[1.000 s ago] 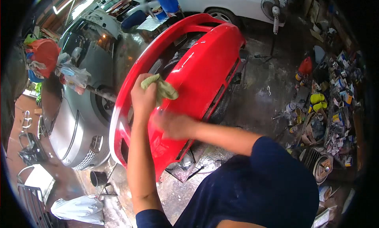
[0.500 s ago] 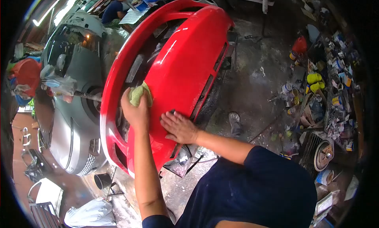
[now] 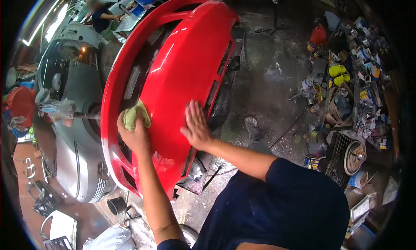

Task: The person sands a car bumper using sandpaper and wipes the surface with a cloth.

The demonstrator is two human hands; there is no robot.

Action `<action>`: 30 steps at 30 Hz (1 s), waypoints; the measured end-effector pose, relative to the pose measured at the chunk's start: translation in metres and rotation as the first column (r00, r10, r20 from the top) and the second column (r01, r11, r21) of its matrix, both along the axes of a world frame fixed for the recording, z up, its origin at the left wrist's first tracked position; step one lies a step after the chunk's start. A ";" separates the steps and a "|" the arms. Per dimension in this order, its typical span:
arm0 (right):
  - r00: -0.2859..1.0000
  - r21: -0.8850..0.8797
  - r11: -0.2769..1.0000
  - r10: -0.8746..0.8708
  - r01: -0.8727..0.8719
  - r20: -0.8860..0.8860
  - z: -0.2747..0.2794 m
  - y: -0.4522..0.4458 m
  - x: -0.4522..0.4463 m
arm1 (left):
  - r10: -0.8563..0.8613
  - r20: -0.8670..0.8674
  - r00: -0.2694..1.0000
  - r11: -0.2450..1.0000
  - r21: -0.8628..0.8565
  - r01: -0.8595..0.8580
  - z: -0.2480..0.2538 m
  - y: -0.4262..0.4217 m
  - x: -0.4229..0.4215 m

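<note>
A large glossy red bumper [image 3: 186, 55], with a whitish patch at its near left end, lies across the middle of the view. My left hand [image 3: 134, 133] is closed around a yellow-green cloth [image 3: 137, 116] at the bumper's left inner edge, beside its long opening. To the right, my right hand [image 3: 197, 126] rests on the red surface with its fingers spread, holding nothing. Wrinkled reflections show on the red surface below my hands.
A silver car [image 3: 82, 154] stands on the left. Cans, boxes and scraps line the right side, with yellow containers [image 3: 338, 76] among them. A person [image 3: 100, 17] is at the upper left. A black bucket [image 3: 116, 205] sits at the lower left.
The view has shifted, and the bumper appears farther left. My right hand, blurred at first, now lies spread on the surface. The cloth in my left hand has come down onto the bumper.
</note>
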State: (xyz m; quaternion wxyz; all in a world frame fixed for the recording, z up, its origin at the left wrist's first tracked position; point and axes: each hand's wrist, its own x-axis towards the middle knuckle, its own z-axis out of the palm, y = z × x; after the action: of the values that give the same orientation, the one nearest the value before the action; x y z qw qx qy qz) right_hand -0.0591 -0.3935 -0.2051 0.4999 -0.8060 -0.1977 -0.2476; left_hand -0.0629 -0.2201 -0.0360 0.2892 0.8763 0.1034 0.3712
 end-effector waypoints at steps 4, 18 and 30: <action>0.908 0.197 0.929 -0.230 0.312 -0.350 0.025 -0.060 0.164 | -0.015 0.012 1.000 0.994 -0.107 0.017 0.001 -0.005 -0.002; 0.884 0.213 0.914 -0.241 0.346 -0.401 0.011 -0.086 0.205 | -0.048 0.039 0.998 0.980 -0.193 0.055 -0.012 0.003 0.005; 0.987 0.052 0.992 -0.110 0.117 -0.121 -0.010 -0.069 0.117 | -0.010 0.005 1.000 0.993 -0.120 0.010 -0.005 -0.003 0.001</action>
State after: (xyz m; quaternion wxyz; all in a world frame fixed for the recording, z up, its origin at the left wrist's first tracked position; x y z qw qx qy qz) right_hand 0.0583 -0.4627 -0.2150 0.5195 -0.8139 -0.1143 -0.2336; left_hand -0.0614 -0.2233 -0.0411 0.3433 0.8570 0.1205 0.3649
